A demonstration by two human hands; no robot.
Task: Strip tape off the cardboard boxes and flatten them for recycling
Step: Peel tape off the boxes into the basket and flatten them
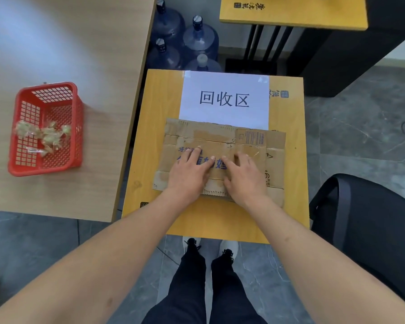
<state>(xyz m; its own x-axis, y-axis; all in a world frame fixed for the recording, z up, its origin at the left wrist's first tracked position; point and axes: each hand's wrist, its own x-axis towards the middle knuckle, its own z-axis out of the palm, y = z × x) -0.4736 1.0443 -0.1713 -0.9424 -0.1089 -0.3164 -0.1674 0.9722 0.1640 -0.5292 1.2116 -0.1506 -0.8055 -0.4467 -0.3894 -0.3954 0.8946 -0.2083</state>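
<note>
A flattened brown cardboard box (211,139) with blue print lies on the small yellow table (154,108), its far edge over a white paper sign (225,99). Another flattened piece (275,160) sticks out beneath it on the right. My left hand (189,169) presses flat on the cardboard's middle, fingers straight. My right hand (243,174) rests beside it, palm down, fingers slightly bent on the cardboard. The two hands touch at the fingertips. A red plastic basket (75,127) on the wooden desk to the left holds crumpled stripped tape (45,134).
The light wooden desk (80,54) fills the left. Several blue water jugs (199,36) stand on the floor behind the yellow table. A second yellow table (290,12) is at the back, a black chair (365,211) at the right. My legs and shoes (208,249) are below.
</note>
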